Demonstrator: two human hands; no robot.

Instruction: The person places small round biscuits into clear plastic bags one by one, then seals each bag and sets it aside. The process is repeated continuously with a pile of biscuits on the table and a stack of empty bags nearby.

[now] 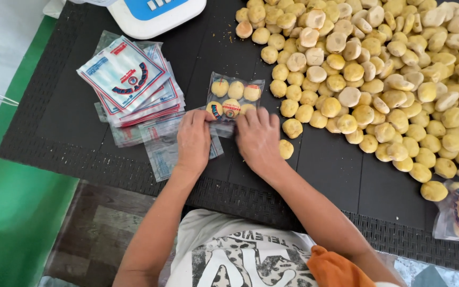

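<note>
Bag under my hands: clear glossy plastic pouch (235, 95).
Biscuits, two o'clock: the heap (378, 79) looks matt, floury, crumbly.
Mat: black mat (70, 111), ribbed, dull.
Empty bags, ten o'clock: the stack (131, 79) looks like shiny printed film.

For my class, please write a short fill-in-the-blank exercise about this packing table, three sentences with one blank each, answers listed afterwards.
1. Both hands, the left hand and right hand, press on a small clear ____ of biscuits.
2. The big heap of loose round biscuits lies to the person's ____.
3. The stack of empty printed bags rests on a ____ coloured mat.

Missing words: bag; right; black
</note>
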